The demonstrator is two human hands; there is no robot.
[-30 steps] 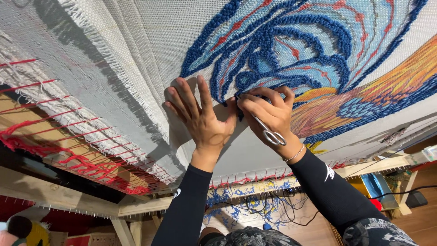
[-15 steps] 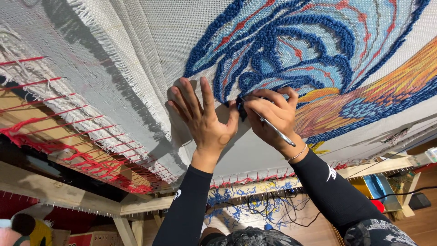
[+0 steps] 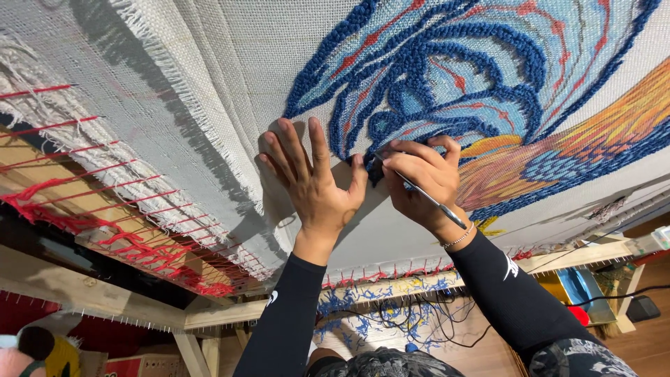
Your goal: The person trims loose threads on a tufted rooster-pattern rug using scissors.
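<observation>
Blue yarn everywhere on this one. The tufted design [image 3: 481,77] is thick dark blue loops curling around lighter blue patches with thin red lines, and it runs into an orange and yellow section [image 3: 579,146] toward the right. All of it sits on a pale grey backing cloth [image 3: 230,70] stretched on a wooden frame [image 3: 391,286], with red yarn [image 3: 105,230] laced along the lower left edge and frayed white fringe [image 3: 167,77] on a second layer of cloth.

The left hand [image 3: 310,181] is flat against the bare cloth, fingers spread wide, palm pressing right beside the lower edge of the blue outline. The right hand [image 3: 422,178] is touching the thumb side of the left one, fingers curled in tight and pinching a small pair of silver scissors [image 3: 429,199]. The blades point into the dark blue loops at the bottom tip of the design, and the handles stick out along the wrist, where there's a thin beaded bracelet [image 3: 457,239]. Can't tell if the blades are apart or closed, the fingers cover them.

Both arms are in black sleeves [image 3: 502,293]. Down below the frame there are blue yarn scraps [image 3: 363,307] and black cables [image 3: 419,318] on a light floor, plus a blue box-like thing [image 3: 576,286] off to the right.
</observation>
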